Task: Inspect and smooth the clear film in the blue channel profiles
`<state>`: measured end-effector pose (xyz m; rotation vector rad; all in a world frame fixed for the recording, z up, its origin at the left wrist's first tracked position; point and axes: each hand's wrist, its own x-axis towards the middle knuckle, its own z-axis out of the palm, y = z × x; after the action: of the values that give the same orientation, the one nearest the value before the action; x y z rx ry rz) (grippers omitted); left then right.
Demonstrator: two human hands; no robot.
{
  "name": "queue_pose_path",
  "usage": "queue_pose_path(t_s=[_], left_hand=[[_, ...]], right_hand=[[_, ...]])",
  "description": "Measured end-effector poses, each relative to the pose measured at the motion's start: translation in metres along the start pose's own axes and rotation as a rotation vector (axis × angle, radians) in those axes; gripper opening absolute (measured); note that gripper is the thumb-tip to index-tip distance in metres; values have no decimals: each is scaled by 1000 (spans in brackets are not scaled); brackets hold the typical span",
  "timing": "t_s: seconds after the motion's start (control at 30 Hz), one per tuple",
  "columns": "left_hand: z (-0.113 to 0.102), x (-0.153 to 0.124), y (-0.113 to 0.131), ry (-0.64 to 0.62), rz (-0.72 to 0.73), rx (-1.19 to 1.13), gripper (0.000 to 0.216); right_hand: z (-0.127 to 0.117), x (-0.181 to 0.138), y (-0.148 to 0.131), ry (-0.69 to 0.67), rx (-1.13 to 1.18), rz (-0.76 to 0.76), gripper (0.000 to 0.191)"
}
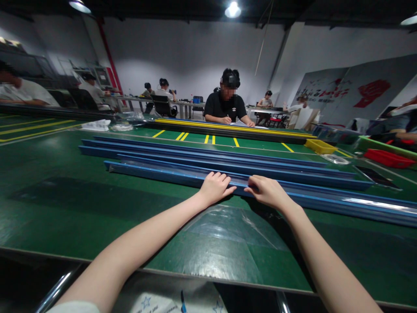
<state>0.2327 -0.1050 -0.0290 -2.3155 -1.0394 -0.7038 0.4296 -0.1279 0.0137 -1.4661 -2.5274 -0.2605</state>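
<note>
Several long blue rails lie side by side across the green table (65, 204). Both my hands rest on the nearest blue rail (156, 174). My left hand (215, 187) lies on top of it, fingers curled over its far edge and thumb along the near side. My right hand (267, 191) grips the same rail just to the right, fingers bent over it. A clear plastic sheet (224, 226) lies flat on the table just under my wrists.
A person in a black shirt (225, 106) sits across the table beside a long black-and-yellow rail (228, 128). A yellow tray (321, 146) and a red tray (387, 157) stand at the right. Other people sit at tables behind.
</note>
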Motion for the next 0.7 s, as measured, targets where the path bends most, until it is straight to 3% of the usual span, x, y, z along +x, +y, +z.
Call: queue_pose_path(t_s=[0.7], left_hand=[[0,0,0,-5,2,3,37]], right_hand=[[0,0,0,-5,-16,-3,20]])
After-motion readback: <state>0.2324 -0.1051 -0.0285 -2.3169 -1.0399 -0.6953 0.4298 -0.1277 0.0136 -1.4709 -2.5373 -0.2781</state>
